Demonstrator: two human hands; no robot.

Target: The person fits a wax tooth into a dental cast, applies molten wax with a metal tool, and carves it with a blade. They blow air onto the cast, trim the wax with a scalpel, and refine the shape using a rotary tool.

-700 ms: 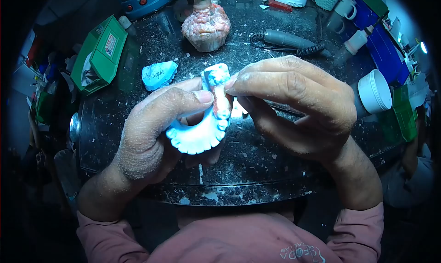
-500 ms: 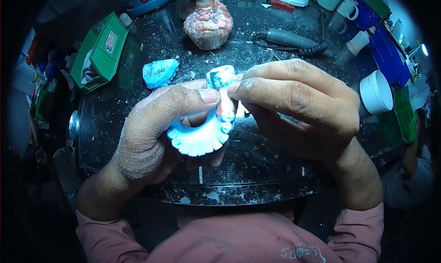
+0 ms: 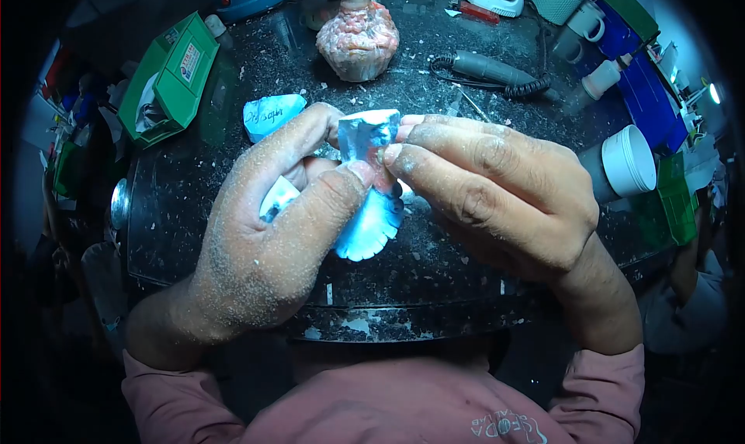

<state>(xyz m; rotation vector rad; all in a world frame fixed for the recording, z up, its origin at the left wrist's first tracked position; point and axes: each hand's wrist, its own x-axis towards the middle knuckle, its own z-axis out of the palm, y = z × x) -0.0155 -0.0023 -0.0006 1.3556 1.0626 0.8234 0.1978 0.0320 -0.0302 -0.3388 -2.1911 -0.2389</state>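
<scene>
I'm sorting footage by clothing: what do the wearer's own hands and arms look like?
The left hand and right hand are gloveless and look powdery, with no rings visible. The left sleeve and right sleeve are plain pink, leaving both wrists uncovered.

On the tabletop [image 3: 411, 285], a bin [image 3: 177, 93] is on the left and a tub [image 3: 623, 163] on the right. Between them, a bottle [image 3: 358, 42] sits far back, left of a hand tool [image 3: 490, 69].

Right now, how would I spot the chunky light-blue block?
On the black speckled table, find the long green plastic bin. To its right lies the chunky light-blue block. Dark handwriting sets it apart from the handheld light-blue toothed model.
</scene>
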